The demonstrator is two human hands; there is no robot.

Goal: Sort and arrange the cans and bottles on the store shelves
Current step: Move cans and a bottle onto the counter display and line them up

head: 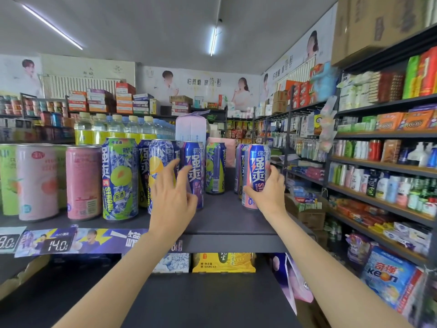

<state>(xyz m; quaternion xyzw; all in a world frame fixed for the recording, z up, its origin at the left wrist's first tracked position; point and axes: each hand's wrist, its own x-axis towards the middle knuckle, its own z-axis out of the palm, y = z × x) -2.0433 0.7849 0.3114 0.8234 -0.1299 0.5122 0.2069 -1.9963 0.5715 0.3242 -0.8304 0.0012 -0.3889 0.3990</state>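
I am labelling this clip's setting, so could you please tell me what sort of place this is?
Most likely a small convenience store: drink cans stand in rows on a shelf with price tags on its edge, and packaged household goods fill the racks to the right.

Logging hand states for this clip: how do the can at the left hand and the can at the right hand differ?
The purple-bottomed can stands among other cans, the left hand open, fingers spread before it. The pink-bottomed can stands near the shelf's right end, gripped by the right hand. Both are upright, blue, same lettering.
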